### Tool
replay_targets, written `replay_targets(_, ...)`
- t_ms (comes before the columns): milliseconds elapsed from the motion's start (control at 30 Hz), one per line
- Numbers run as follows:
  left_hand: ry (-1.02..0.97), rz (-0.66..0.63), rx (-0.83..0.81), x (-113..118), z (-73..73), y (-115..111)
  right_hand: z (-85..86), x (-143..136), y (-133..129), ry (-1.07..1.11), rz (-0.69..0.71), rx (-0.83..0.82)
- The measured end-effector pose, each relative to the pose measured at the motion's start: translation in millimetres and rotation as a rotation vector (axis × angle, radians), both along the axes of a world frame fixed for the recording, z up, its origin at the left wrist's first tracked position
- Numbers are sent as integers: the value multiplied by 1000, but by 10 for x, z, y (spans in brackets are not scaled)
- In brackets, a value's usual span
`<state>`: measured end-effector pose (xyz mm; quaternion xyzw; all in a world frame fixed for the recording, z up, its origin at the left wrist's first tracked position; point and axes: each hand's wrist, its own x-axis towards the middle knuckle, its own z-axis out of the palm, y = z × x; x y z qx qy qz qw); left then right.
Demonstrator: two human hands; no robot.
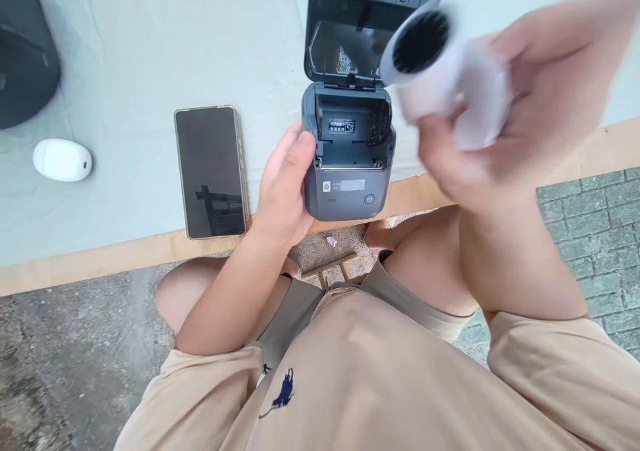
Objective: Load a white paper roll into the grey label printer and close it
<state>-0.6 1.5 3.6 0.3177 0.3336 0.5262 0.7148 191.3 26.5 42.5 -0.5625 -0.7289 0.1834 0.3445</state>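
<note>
A dark grey label printer sits at the table's front edge with its lid raised and tipped back. Its paper bay is exposed and shows a small printed sticker, with no roll inside. Against the printer's left side, my left hand grips the body, thumb on the upper rim. Up to the right, my right hand is closed on a white paper roll with a dark core, held in the air beside the lid. A loose white curl hangs from the roll; motion blurs this hand.
A smartphone with a dark screen lies left of my left hand. Farther left are a small white rounded case and a black object cut off by the frame. The table's wooden edge runs above my knees.
</note>
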Motion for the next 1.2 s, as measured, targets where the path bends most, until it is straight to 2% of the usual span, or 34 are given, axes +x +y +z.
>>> replay_targets(100, 61, 18, 27, 4, -18, -6, 38, -150, -106, -241, 50, 217)
replay_targets(200, 116, 36, 45, 12, -46, -9, 50, -188, -104, -353, 56, 226)
replay_targets(300, 117, 22, 77, 17, -73, 1, 17, -139, -44, -305, 150, 228)
replay_targets(433, 85, 26, 68, 13, -66, 34, -34, -111, -40, -205, 246, 431)
replay_targets(500, 26, -5, 52, 2, -62, 52, -44, -129, -77, -184, 314, 480)
replay_targets(600, -9, -43, 57, -19, -91, 64, -45, -159, -123, -190, 440, 439)
replay_targets(700, 86, -17, 96, -36, -153, 55, -34, -163, -116, -77, 502, 383)
replay_targets(767, 122, 6, 137, -42, -191, 48, -24, -158, -97, -9, 466, 378)
replay_targets(867, 122, 23, 170, -47, -231, 43, -12, -156, -86, -70, 394, 310)
replay_targets(933, 118, 13, 177, -50, -248, 43, -10, -157, -92, -118, 408, 241)
replay_targets(1000, 117, 7, 185, -53, -254, 42, -15, -158, -98, -85, 387, 239)
replay_targets(1133, 183, -16, 199, -50, -228, 36, -42, -168, -69, 74, 76, 233)
replay_targets(1200, 226, -29, 213, -46, -205, 33, -54, -183, -38, 165, 60, 165)
